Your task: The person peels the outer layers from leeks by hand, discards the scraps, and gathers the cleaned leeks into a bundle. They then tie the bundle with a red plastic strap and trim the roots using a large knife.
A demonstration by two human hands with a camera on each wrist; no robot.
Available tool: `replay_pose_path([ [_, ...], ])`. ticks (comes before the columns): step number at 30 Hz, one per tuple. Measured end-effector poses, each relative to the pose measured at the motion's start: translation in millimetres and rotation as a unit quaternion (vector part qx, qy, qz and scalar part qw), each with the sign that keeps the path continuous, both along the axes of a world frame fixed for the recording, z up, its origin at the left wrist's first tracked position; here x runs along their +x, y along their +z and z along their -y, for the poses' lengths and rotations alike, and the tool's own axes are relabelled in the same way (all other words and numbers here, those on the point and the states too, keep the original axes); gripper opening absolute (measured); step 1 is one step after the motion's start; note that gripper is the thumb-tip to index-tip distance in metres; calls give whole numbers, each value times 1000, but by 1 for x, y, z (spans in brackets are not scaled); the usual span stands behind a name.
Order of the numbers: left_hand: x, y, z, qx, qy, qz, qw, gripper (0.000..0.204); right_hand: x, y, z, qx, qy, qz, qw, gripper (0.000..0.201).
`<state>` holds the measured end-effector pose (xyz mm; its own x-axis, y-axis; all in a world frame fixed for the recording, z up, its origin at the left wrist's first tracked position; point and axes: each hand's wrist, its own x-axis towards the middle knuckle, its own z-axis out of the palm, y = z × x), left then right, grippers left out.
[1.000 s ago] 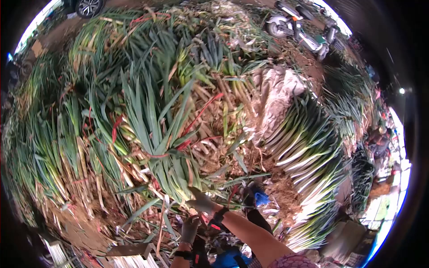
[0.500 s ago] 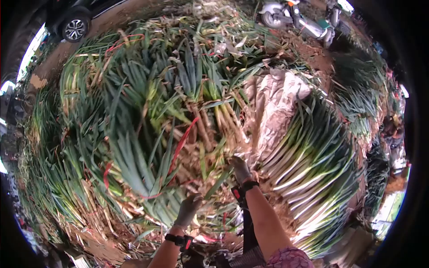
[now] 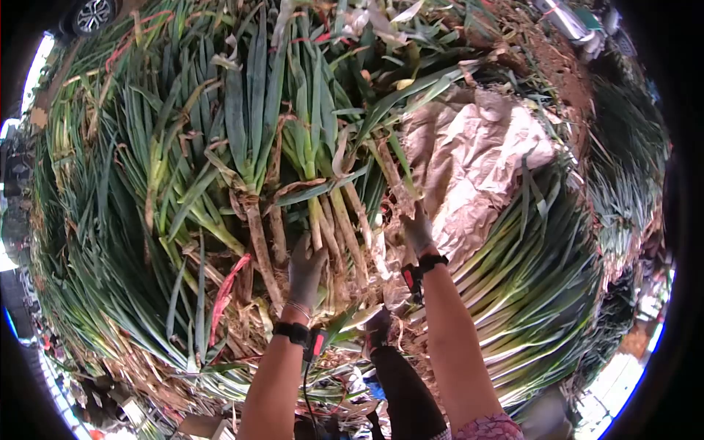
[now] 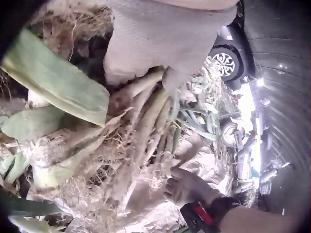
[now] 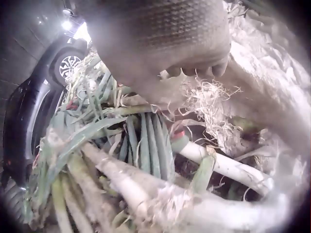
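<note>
Long green onions with broad dark leaves and soil-covered stalks lie in a deep heap. In the head view my gloved left hand (image 3: 306,275) is at the lower stalks of a green onion (image 3: 317,224) mid-heap. The left wrist view has its fingers curled over pale stalks (image 4: 150,111), roots hanging below. My gloved right hand (image 3: 419,231) grips the root end of another green onion (image 3: 392,172) beside the wrinkled sheet. In the right wrist view its fingers are curled, with stringy roots (image 5: 211,107) sticking out under them.
A wrinkled pale sheet (image 3: 484,161) lies right of the heap. Cleaned green onions (image 3: 506,293) with white stalks are laid in a row at the right. A red tie (image 3: 229,297) lies left of my left hand. A dark-clad leg (image 3: 403,389) is between my forearms. A car wheel (image 3: 92,16) stands far left.
Both hands have moved forward from near the body into the heap, the right one out to the sheet's edge. Each hand now grips stalks. The head view has shifted closer over the heap.
</note>
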<state>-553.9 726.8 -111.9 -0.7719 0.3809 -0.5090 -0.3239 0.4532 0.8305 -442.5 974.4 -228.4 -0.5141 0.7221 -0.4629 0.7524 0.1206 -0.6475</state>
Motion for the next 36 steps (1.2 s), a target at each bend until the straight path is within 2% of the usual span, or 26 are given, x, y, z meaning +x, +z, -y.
replay_pose_path([
  [3,-9,-22,2,16,0,84,996,51,-18,-14,-8,-95,-9,7,995,76],
  [4,-12,-19,2,0,1,90,996,49,-18,-32,-6,-41,8,18,999,78],
  [5,-14,-18,2,-17,1,97,995,47,-14,-56,-8,-47,10,25,999,78],
  [6,-14,-20,3,-26,-17,97,995,47,-7,-81,-14,-42,78,10,996,72],
  [8,-19,-22,1,-13,-29,110,993,47,-11,-69,-8,-148,61,-12,987,48],
  [9,-19,-21,-2,4,-44,120,992,47,-14,-36,9,-280,-13,-140,950,49],
  [10,-18,-16,-8,-6,-24,114,993,45,-17,-15,27,-287,-59,-25,956,59],
  [11,-21,-18,-11,0,-21,113,993,45,-11,21,44,-312,-48,-70,946,55],
  [12,-25,-23,-12,7,-19,178,984,46,-15,38,62,-239,30,-8,970,65],
  [13,-26,-30,-12,12,-18,243,970,46,-8,49,70,-304,59,-36,950,64],
  [15,-25,-58,-8,13,-30,206,978,46,9,30,80,-210,124,-171,955,64],
  [16,-25,-59,-9,11,-42,172,984,46,-6,57,81,-88,136,-133,978,64],
  [17,-23,-61,-11,13,-42,172,984,46,-4,44,79,-87,136,-133,978,64],
  [18,-22,-63,-14,52,4,215,975,47,-2,22,77,-205,43,-158,965,63],
  [19,-22,-61,-19,92,49,257,961,48,-11,26,75,-318,-51,-181,929,63],
  [20,-24,-58,-21,95,48,255,961,48,-12,34,70,-334,16,-154,930,63],
  [24,-28,-34,-11,136,56,283,948,41,-18,57,84,-395,12,-161,904,52],
  [25,-32,-19,-8,131,76,301,942,38,-19,61,90,-372,50,-116,919,49],
  [26,-37,16,-9,121,76,333,932,30,-24,72,96,-346,86,-73,931,45],
  [27,-41,19,1,122,74,330,933,30,-27,86,107,-355,80,-117,924,40],
  [29,-52,30,21,25,22,382,924,30,-31,132,122,-380,72,-143,911,39],
  [30,-45,42,19,74,79,366,924,27,-29,143,131,-377,72,-138,913,39],
  [31,-39,62,13,126,131,349,919,25,-25,147,140,-403,46,-210,889,41],
  [33,-31,61,46,52,75,371,924,22,-19,172,152,-430,36,-224,874,45],
  [34,-23,52,58,80,76,369,923,20,-13,174,156,-428,36,-227,874,45],
  [36,-13,61,71,98,92,383,914,17,0,175,158,-331,198,-130,913,49],
])
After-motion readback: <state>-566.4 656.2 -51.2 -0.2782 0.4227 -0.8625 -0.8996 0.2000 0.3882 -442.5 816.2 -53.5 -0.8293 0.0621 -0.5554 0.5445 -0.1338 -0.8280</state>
